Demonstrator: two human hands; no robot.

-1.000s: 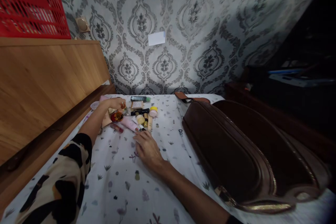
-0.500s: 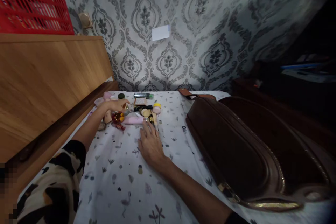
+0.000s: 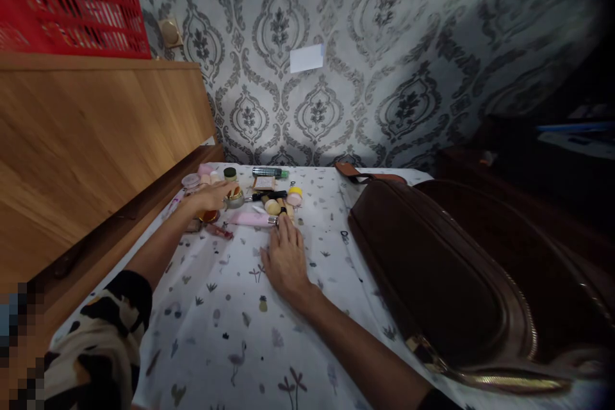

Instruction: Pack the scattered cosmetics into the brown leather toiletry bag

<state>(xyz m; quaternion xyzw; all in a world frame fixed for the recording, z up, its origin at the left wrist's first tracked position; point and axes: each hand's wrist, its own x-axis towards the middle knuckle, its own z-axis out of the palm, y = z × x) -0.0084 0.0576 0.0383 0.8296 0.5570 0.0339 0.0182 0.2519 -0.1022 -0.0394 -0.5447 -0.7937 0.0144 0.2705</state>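
Observation:
Small cosmetics lie in a cluster on the white patterned sheet (image 3: 230, 327) near the wall. My left hand (image 3: 210, 197) reaches into the cluster, fingers stretched over a small round jar (image 3: 235, 197) and an amber bottle (image 3: 210, 214). My right hand (image 3: 285, 255) lies flat on the sheet, fingers apart, its fingertips at the end of a pink tube (image 3: 250, 219). A black tube (image 3: 268, 195), a yellow-capped item (image 3: 295, 196) and a green-capped tube (image 3: 269, 172) lie just beyond.
A large brown zipped bag (image 3: 451, 282) fills the right side of the bed. A wooden headboard (image 3: 86, 147) runs along the left, with a red plastic crate (image 3: 67, 6) on top. Patterned wallpaper is behind; dark furniture stands at the far right.
My right hand slid forward from mid-sheet up to the cosmetics. The pink tube now lies crosswise. My left hand stretched forward over the jar.

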